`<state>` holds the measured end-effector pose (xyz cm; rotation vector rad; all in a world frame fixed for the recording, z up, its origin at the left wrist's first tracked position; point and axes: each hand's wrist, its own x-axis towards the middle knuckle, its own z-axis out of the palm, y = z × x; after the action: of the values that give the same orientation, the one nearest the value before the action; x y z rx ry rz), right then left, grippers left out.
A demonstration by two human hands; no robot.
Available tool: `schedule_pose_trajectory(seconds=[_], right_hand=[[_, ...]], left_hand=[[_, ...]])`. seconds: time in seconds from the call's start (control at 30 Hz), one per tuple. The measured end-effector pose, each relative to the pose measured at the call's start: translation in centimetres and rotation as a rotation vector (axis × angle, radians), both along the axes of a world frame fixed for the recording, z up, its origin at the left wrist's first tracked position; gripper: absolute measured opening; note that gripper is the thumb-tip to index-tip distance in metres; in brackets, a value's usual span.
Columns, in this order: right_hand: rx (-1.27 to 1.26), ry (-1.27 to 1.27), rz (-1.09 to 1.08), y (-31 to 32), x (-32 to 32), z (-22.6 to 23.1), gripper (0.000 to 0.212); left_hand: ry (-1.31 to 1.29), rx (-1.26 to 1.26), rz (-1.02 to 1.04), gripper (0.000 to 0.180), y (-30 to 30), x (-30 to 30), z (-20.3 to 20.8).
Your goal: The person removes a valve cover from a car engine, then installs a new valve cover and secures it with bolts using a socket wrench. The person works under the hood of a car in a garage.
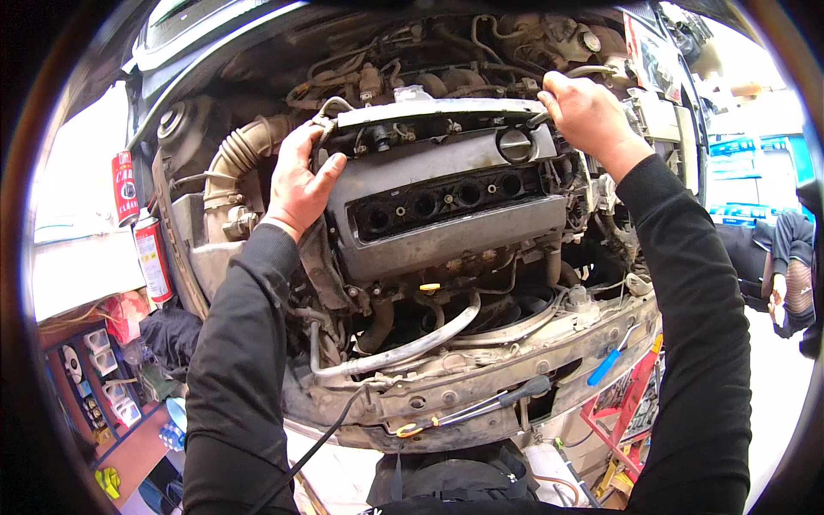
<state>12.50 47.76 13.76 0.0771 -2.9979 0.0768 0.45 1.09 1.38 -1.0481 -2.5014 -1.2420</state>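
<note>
I wear a black top with long sleeves. The left sleeve (236, 365) and the right sleeve (687, 343) are both plain and dark, with little folds in the cloth. The left cuff (268, 245) and the right cuff (644, 176) sit snug at my wrists. My left hand (300, 183) and right hand (592, 120) are bare.

The left hand (300, 182) and right hand (592, 116) are at opposite ends of a pale rail (455, 106) behind the grey valve cover (455, 237).
</note>
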Motion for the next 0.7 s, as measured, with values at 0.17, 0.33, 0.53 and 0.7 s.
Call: schedule_pose_trajectory(seconds=[0.17, 0.33, 0.53, 0.7], right_hand=[[-0.11, 0.158, 0.253, 0.13, -0.21, -0.11, 0.011], [0.135, 0.098, 0.077, 0.17, -0.26, -0.37, 0.016], [-0.046, 0.096, 0.164, -0.1, -0.02, -0.46, 0.013], [0.048, 0.094, 0.056, 0.05, 0.19, -0.49, 0.014]], left_hand=[[-0.016, 0.006, 0.005, 0.061, 0.01, 0.05, -0.07], [-0.03, 0.013, 0.012, 0.06, -0.05, 0.05, -0.23], [-0.039, -0.017, 0.013, 0.063, -0.15, 0.04, 0.02], [-0.046, 0.012, -0.026, 0.06, -0.21, 0.02, -0.01]])
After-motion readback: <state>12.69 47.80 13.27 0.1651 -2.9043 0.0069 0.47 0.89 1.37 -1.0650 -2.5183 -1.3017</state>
